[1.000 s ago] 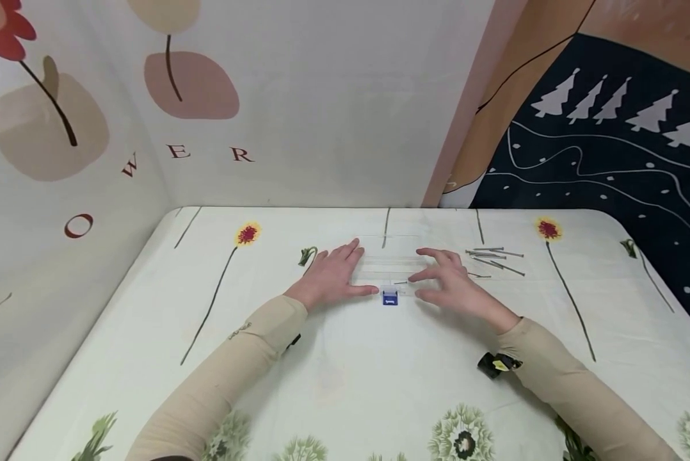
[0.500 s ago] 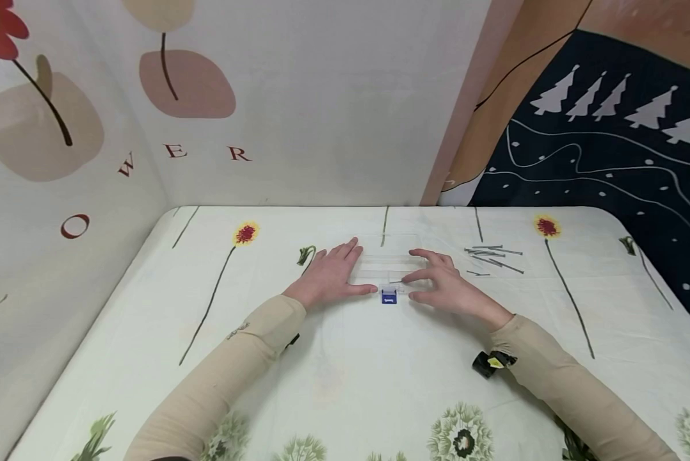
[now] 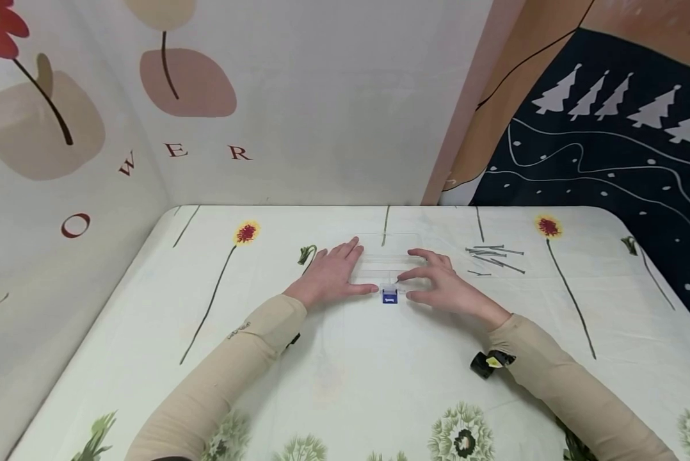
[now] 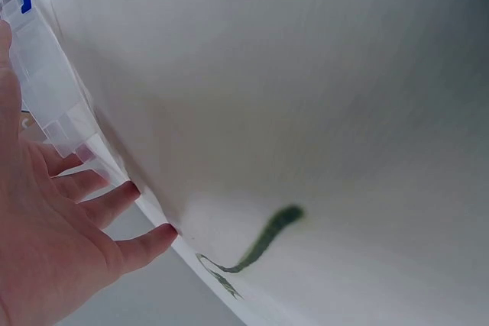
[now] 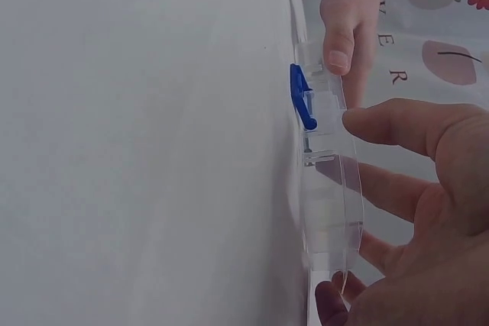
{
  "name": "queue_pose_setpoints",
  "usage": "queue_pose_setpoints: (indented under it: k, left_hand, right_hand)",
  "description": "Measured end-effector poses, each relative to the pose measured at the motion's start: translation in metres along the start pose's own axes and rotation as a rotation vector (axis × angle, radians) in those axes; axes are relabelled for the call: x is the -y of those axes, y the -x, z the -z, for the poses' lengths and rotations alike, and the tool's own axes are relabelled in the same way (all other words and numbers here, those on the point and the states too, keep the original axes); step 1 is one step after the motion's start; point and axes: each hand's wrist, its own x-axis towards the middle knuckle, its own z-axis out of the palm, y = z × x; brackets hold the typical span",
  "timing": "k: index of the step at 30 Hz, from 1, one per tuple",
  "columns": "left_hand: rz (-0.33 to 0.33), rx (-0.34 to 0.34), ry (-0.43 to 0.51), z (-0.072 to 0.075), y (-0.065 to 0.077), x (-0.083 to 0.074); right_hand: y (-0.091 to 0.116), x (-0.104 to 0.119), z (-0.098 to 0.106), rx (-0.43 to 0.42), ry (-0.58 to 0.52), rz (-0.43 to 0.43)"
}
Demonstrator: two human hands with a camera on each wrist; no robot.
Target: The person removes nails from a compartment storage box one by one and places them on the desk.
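A clear plastic compartment box (image 3: 374,266) with a blue latch (image 3: 390,296) on its front lies mid-table. My left hand (image 3: 335,274) rests along its left side, fingers straight and spread, thumb reaching to the front; the left wrist view shows these fingers (image 4: 114,202) beside the box end. Over the right part is my right hand (image 3: 440,282), its index finger reaching into the front of the box by a small nail (image 3: 397,280). In the right wrist view the right thumb (image 5: 382,124) is at the rim near the latch, the other fingers lying over and behind the box.
Several long nails (image 3: 491,255) lie loose to the right of the box, with a shorter nail (image 3: 479,273) just in front of them. A flower-printed white cloth (image 3: 345,378) covers the table. Printed curtains (image 3: 322,115) stand behind it.
My right hand has shifted slightly left over the box, its index fingertip moving left together with the small nail inside. The left hand has stayed in place.
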Motion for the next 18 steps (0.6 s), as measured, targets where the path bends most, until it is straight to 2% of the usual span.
queue_pose_setpoints:
  k: [18]
  left_hand:
    - [-0.005, 0.003, 0.003, 0.0001, -0.0006, 0.0002]
  right_hand:
    - [-0.001, -0.0001, -0.0019, -0.005, 0.051, -0.017]
